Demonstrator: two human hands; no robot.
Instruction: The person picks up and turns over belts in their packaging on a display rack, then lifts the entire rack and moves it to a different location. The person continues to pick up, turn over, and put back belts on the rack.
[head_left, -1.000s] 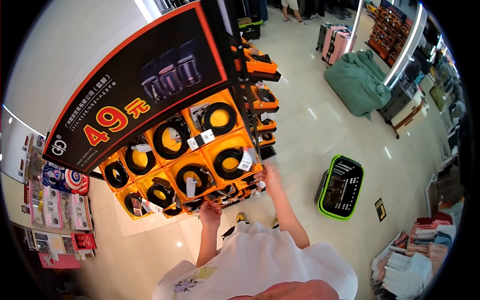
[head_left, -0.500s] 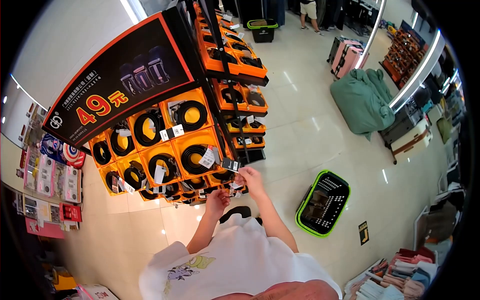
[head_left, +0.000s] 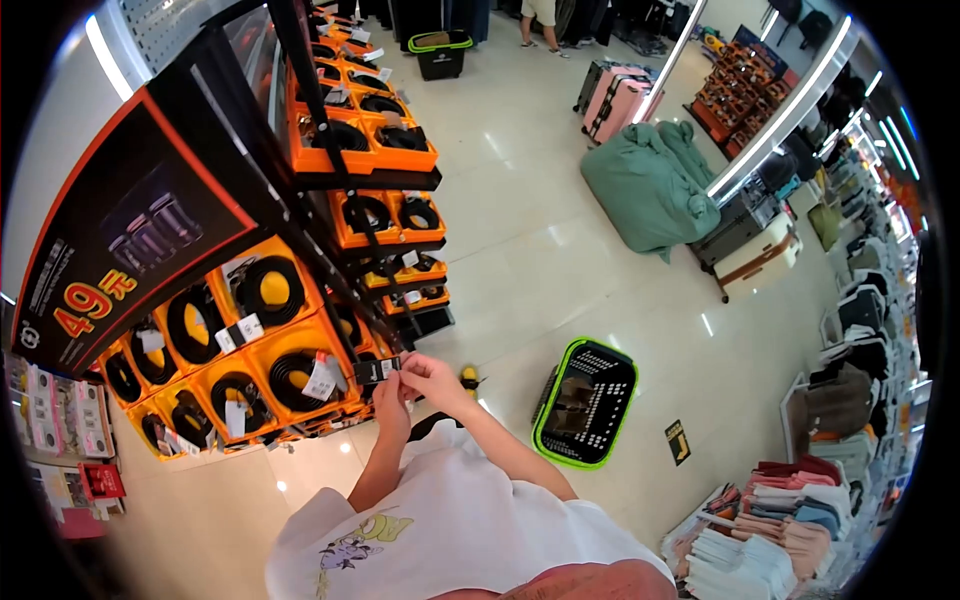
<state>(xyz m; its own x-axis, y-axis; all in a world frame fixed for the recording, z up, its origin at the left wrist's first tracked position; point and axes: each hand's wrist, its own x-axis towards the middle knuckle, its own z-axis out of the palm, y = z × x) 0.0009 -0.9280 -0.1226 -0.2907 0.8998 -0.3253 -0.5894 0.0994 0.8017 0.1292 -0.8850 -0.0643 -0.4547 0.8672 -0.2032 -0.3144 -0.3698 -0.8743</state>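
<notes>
A small black tag with a white printed label [head_left: 372, 372] is pinched in the fingers of my right hand [head_left: 436, 384], beside the belt rack. My left hand [head_left: 391, 402] is closed just below, its fingertips at the tag's lower right edge and close against the right fingers. Whatever the tag hangs from is hidden. Next to it, a coiled black belt [head_left: 284, 372] with a white tag [head_left: 321, 381] lies in an orange tray [head_left: 262, 350]. Another coiled belt [head_left: 252, 298] sits in the tray above.
A black sign [head_left: 120, 230] reading 49元 tops the rack. Side shelves [head_left: 372, 180] hold more belts. On the floor stand a black shopping basket with a green rim [head_left: 541, 425], a green covered bundle [head_left: 650, 190] and pink suitcases [head_left: 618, 103]. Folded clothes [head_left: 740, 555] lie at lower right.
My left hand has risen from below to meet my right hand at the tag. The view has turned right, so the rack and basket appear further left.
</notes>
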